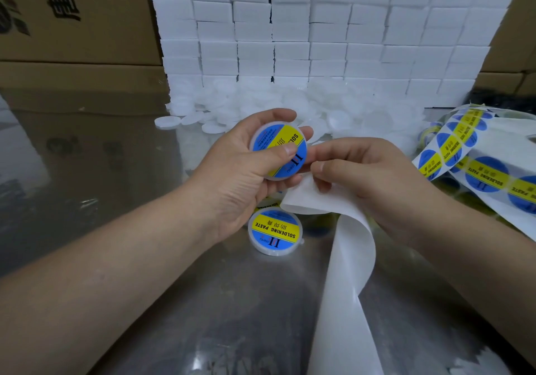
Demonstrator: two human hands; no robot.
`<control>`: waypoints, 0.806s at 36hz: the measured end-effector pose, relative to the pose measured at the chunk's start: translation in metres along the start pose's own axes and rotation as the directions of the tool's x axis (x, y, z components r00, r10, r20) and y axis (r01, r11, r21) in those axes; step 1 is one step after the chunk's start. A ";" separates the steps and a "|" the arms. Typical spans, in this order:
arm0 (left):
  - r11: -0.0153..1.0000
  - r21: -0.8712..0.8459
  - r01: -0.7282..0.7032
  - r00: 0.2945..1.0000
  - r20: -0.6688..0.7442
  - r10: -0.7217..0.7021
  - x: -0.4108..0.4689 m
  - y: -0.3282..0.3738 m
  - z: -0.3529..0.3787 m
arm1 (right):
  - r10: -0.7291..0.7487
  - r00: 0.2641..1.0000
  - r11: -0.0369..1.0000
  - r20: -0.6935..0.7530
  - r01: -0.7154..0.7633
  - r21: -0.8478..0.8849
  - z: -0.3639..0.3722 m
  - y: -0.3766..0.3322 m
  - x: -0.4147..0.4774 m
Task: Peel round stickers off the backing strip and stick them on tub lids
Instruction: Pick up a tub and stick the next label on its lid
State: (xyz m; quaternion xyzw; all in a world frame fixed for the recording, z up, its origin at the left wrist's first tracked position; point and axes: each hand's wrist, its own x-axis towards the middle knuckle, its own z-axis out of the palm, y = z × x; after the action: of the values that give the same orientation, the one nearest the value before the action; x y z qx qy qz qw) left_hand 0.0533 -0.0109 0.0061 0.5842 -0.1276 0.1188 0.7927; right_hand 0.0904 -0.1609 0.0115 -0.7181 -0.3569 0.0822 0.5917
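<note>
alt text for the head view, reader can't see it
A left hand grips a labelled tub, thumb on its blue-and-yellow sticker, while the right hand pinches the bare backing strip beside it. A second labelled tub sits on the steel table, with plain white lids heaped behind and unused stickers at right.

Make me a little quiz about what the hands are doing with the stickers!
1. What does the left hand hold? A a stickered tub, B scissors, C a pen.
2. True or false: the other tub, lying on the table, has no sticker.
3. Fill in: the ____ hand pinches the white backing strip.
Key: 1 A; 2 false; 3 right hand.
</note>
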 end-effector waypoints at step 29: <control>0.991 0.133 -0.031 0.999 -0.022 0.034 -0.003 0.001 0.001 | 0.008 0.999 0.999 -0.046 -0.011 -0.052 0.001 0.002 0.002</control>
State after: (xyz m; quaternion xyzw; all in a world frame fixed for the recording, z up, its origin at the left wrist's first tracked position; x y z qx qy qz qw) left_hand 0.0502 -0.0118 0.0062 0.6321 -0.1193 0.1468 0.7514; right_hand 0.0926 -0.1591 0.0106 -0.7367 -0.3418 0.0592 0.5805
